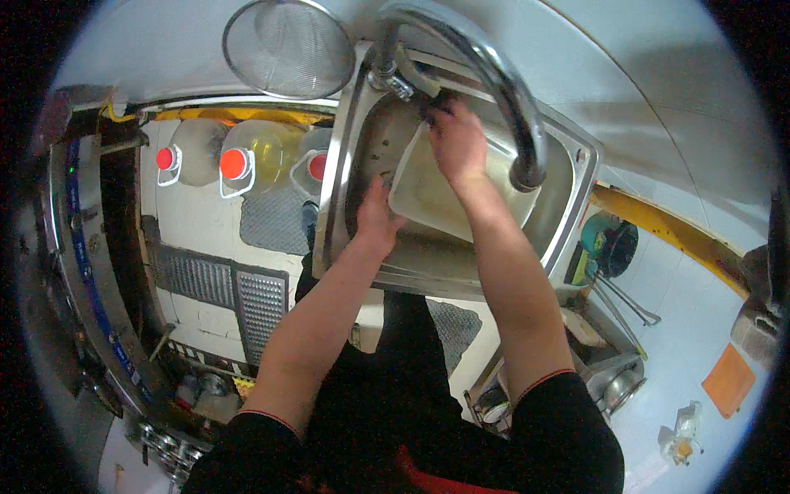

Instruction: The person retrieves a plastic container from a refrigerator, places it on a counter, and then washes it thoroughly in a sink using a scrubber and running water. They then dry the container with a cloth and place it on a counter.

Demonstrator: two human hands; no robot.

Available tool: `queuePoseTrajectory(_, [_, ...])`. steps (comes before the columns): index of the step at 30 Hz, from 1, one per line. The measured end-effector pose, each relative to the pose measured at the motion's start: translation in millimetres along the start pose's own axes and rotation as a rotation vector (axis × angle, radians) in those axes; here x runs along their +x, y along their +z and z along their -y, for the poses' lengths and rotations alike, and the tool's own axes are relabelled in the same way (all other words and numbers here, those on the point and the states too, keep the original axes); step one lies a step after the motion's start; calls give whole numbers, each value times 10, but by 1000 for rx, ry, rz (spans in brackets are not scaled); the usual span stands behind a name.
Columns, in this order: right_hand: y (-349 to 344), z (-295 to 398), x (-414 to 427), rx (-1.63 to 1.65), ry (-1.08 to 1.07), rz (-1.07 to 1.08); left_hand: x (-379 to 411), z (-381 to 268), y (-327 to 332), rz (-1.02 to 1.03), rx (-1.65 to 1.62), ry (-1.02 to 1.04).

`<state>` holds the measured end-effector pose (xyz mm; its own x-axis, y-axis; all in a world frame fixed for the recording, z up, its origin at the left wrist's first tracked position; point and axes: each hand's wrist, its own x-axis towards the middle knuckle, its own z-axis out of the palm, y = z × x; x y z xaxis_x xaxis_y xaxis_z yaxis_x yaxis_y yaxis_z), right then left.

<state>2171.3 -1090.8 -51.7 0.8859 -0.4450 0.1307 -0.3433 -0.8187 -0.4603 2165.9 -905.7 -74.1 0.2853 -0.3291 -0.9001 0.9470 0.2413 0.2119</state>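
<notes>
A stainless steel sink (pixel 565 167) lies before me, and a pale rectangular tray or container (pixel 426 185) rests tilted in its basin. My left hand (pixel 378 219) is at the container's left edge, fingers apart; whether it touches the edge is hard to tell. At the container's far side, my right hand (pixel 457 139) has its fingers bent around something dark, too blurred to name, near the base of the faucet. The curved chrome faucet (pixel 500 68) arches over the basin, with its spout end right of my right wrist.
A round wire mesh strainer (pixel 290 49) hangs at the upper left. Large plastic jugs with red caps, one holding yellow liquid (pixel 268 148), stand left of the sink. Tongs (pixel 623 302) and a dark round scrubber or container (pixel 619 247) are at the right. A metal floor grate (pixel 262 309) lies below left.
</notes>
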Motion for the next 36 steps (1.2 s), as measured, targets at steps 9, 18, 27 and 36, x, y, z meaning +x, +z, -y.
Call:
queuePoseTrajectory(9, [246, 391, -773, 53, -193, 416, 239, -54, -210, 114, -213, -38])
queuePoseTrajectory(18, [-542, -844, -1138, -100, 283, 282, 222, -379, 94, 208, 527, 205])
queuePoseTrajectory(27, [-217, 55, -1139, 644, 659, 428, 519, -476, 303, 367, 1010, 238])
queuePoseTrajectory(36, [107, 625, -1365, -108, 83, 553, 789, -354, 170, 243, 1730, 780])
